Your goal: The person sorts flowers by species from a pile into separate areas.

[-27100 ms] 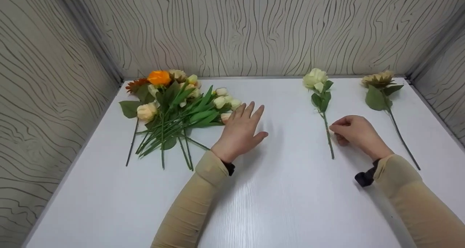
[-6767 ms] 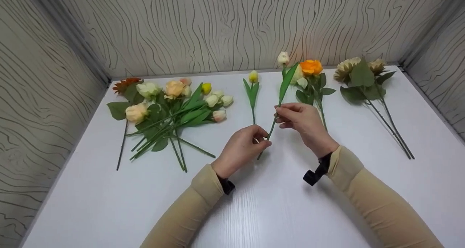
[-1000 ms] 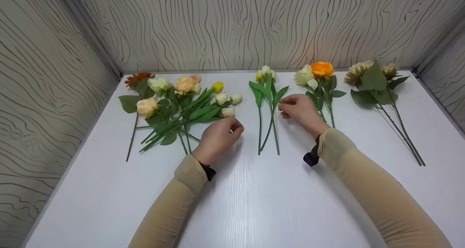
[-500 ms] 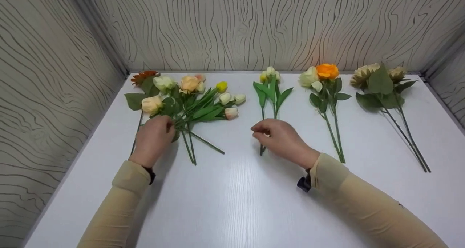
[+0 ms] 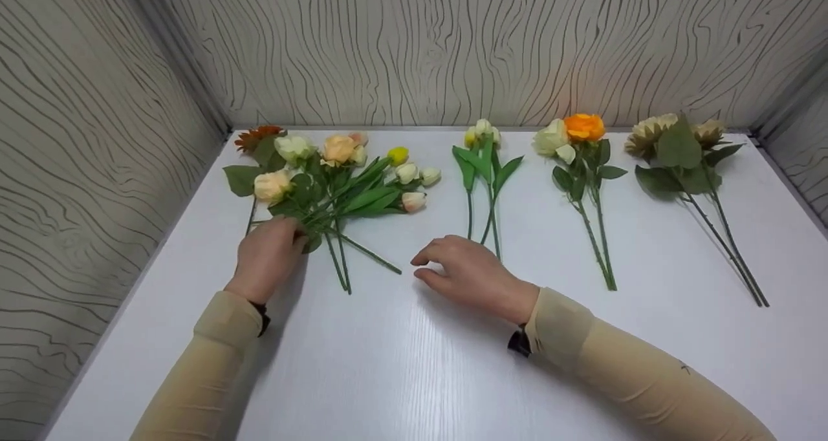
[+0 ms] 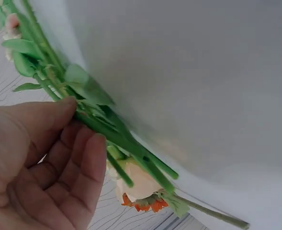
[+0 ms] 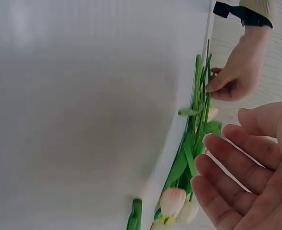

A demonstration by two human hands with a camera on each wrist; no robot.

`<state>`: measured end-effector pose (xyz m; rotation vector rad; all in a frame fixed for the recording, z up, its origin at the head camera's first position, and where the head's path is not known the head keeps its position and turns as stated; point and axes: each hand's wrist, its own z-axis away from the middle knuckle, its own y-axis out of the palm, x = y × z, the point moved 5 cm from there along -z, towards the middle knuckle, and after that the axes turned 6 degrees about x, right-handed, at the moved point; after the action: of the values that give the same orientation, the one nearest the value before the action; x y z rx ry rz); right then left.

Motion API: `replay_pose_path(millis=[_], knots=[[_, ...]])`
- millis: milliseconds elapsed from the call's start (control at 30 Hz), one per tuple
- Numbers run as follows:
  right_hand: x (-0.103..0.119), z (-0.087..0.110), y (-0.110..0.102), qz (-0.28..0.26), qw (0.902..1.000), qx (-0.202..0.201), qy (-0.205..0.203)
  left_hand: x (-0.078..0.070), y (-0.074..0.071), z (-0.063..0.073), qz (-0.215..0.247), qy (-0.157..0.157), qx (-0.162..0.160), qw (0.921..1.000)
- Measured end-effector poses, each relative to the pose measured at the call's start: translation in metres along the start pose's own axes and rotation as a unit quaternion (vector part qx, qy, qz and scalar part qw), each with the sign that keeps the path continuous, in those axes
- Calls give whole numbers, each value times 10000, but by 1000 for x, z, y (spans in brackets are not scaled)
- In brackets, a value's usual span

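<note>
At the left pile, my left hand pinches a green tulip stem between thumb and fingers, with other stems lying close alongside. The stem ends are hidden under the hand in the head view. White tulips, a yellow tulip and a pink-white tulip spread from this pile's right side. My right hand hovers over the table in front of the middle tulip group, its fingers loosely bent and nothing between them. That group has green leaves and white and yellow heads.
Peach roses, a white-green rose and a rust-orange flower lie in the left pile. Farther right are an orange rose beside a pale one, then beige sunflower-like blooms. Patterned walls bound the white table.
My right hand has left the middle tulips, moving toward the front left. My left hand has moved left onto the pile's stems. Earlier, tulips, an orange rose and a second beige flower joined the right-hand groups.
</note>
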<state>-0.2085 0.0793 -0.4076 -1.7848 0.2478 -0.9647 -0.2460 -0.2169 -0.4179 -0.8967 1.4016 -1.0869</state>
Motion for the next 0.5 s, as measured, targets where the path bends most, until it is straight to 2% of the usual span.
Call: replay_pose_path(millis=[133,300,400,500], knots=[[-15,8,-14,-256,9988,-305,271,-13,-8,1,492,63,132,9987],[-36,21,-32,-955,9896,-707,805,-49,-15,1,1371,299,223,9899],[-47,28,-43,-1698,9731,-919,1254,-78,-12,-3,2154,454,418,9746],[-60,34,-52,-2590,9450,-1196,1601,-109,-2,-10,3042,697,725,9473]])
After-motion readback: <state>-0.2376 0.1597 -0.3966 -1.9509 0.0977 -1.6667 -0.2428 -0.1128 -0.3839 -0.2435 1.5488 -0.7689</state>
